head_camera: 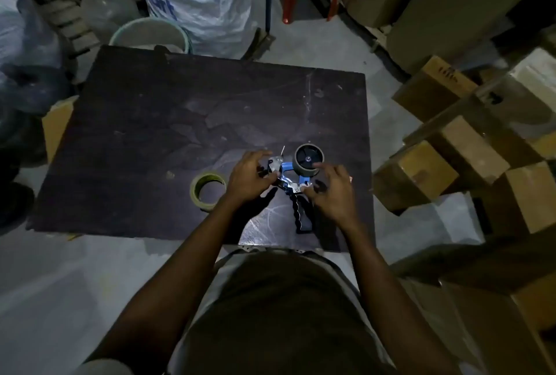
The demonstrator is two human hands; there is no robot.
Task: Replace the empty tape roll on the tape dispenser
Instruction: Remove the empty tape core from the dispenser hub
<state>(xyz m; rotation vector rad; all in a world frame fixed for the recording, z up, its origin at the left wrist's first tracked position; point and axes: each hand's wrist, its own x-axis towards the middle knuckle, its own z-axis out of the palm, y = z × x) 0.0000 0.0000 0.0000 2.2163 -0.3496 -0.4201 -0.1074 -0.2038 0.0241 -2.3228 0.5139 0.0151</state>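
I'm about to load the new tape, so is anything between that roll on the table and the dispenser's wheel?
Yes. The left hand lies between the tape roll and the dispenser, gripping its metal front end. The wheel still carries a grey core, with the right hand touching it.

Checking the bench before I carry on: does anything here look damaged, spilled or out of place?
Nothing spilled or plainly broken. The tape dispenser lies on its side on the dark table, both hands on it, and the tape roll sits loose beside it. The tabletop looks scuffed.
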